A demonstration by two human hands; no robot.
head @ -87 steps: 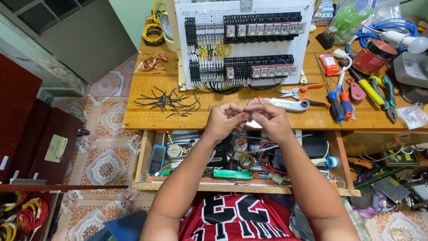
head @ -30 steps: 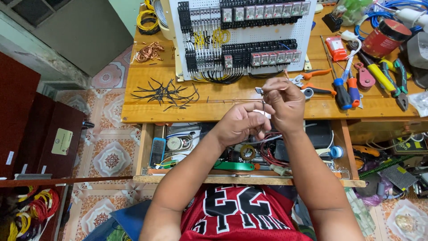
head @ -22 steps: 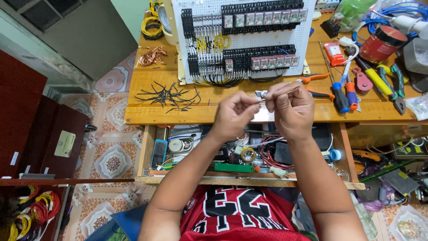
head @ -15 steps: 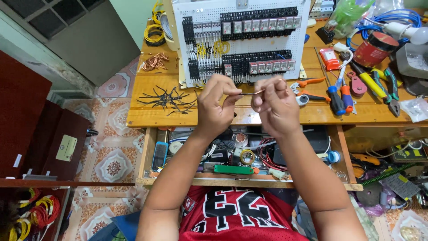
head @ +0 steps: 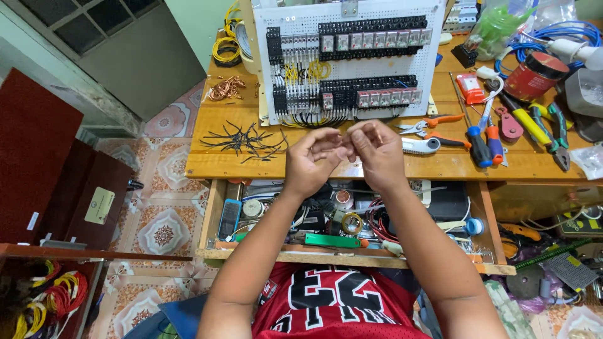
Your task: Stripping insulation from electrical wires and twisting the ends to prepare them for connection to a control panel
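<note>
- Workbench [head: 207,164] of pale wood spans the upper half of the frame, and I see its open drawer [head: 217,207] below, crammed with cable and tape.
- White perforated panel [head: 370,63] stands top centre, carrying 2 rows of black relays and terminal blocks.
- Hand tools, among them orange-handled cutters [head: 433,120], lie right of centre.
- Cut black wire pieces [head: 242,138] are scattered left of centre.
- My left hand [head: 311,164] and right hand [head: 377,154] meet fingertip to fingertip at mid-frame, both pinched narrow.
- What they pinch is hidden; I judge it a short wire piece: light, thin, easily bent, best gripped near each end.
</note>
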